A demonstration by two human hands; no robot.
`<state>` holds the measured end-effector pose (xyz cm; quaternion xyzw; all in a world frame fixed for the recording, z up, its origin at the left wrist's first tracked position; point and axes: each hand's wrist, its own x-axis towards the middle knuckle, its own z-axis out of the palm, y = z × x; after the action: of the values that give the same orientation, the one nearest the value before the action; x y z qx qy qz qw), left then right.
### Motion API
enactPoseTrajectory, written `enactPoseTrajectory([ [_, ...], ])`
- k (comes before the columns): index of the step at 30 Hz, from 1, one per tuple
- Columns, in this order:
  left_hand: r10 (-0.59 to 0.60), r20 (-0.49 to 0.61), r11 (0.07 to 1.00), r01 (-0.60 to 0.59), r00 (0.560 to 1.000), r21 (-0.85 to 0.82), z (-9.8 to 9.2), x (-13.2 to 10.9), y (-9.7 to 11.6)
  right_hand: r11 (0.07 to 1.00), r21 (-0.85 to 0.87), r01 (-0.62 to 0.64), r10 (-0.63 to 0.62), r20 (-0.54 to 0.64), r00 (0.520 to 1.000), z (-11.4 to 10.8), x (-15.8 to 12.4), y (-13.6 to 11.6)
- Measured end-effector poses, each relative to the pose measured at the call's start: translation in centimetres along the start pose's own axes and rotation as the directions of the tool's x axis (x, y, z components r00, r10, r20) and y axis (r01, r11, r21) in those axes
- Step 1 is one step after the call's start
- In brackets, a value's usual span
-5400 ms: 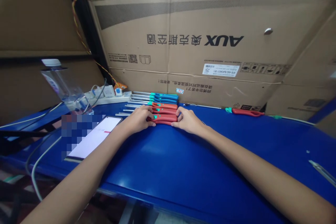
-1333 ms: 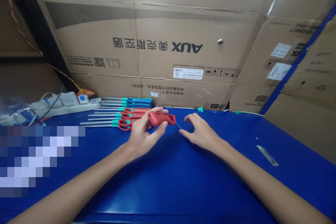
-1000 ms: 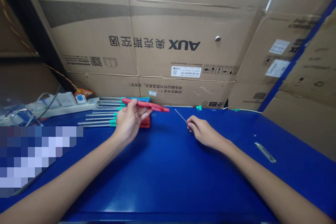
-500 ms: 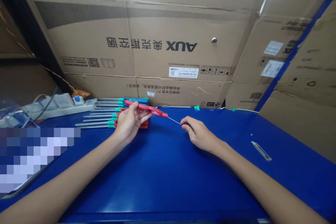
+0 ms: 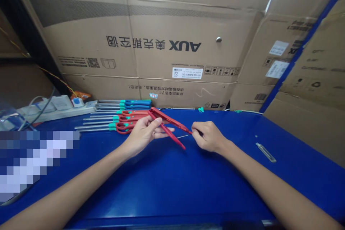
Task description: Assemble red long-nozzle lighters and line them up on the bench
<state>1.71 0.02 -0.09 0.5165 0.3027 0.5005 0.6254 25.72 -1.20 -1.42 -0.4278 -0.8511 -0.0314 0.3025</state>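
A red plastic lighter handle is split into two halves that splay apart in a V. My left hand (image 5: pixel 144 131) grips them near the joined end, thumb on the lower half (image 5: pixel 174 137), other fingers stretched out beneath. The upper half (image 5: pixel 172 120) runs right to my right hand (image 5: pixel 207 136), whose closed fingers pinch its tip. A thin wire (image 5: pixel 183 136) shows between the halves, near my right fingertips; its ends are hidden. Just behind my left hand lie several finished-looking lighters with red handles (image 5: pixel 126 127) and metal tubes.
Lighters with blue handles (image 5: pixel 137 104) lie behind the red ones. A power strip (image 5: pixel 61 109) with plugs stands at back left. On the blue table (image 5: pixel 151 190), a small clear tube (image 5: pixel 266 152) lies to the right. Cardboard (image 5: pixel 151 61) walls the back.
The red handle was closed, with the wire sticking out of its end; now its halves are spread apart. My right hand has moved slightly right and down, onto the upper half's tip.
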Motion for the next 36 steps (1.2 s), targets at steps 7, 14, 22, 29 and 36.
enactPoseTrajectory([
  [7,-0.142,0.130,0.989,0.145,0.981,-0.015,0.6,-0.6,-0.9,0.993,-0.009,-0.120,0.120,0.088,0.989,-0.7,0.4,0.0],
  [14,-0.221,0.234,0.964,0.175,0.947,0.203,0.2,-0.6,-1.4,0.971,-0.069,-0.228,0.237,0.212,0.948,-0.3,0.5,-0.5],
  [22,-0.263,0.287,0.923,0.153,0.921,0.354,0.3,-0.8,-2.0,0.976,-0.078,-0.204,0.218,0.307,0.926,0.5,0.4,0.3],
  [29,-0.283,0.272,0.943,0.216,0.920,0.251,0.0,-0.7,-1.9,0.967,-0.016,-0.254,0.244,0.337,0.909,1.0,0.3,1.2],
  [36,-0.236,0.177,0.967,0.214,0.955,0.137,0.4,-0.5,-1.5,0.945,0.008,-0.327,0.320,0.181,0.930,0.3,0.5,2.0],
])
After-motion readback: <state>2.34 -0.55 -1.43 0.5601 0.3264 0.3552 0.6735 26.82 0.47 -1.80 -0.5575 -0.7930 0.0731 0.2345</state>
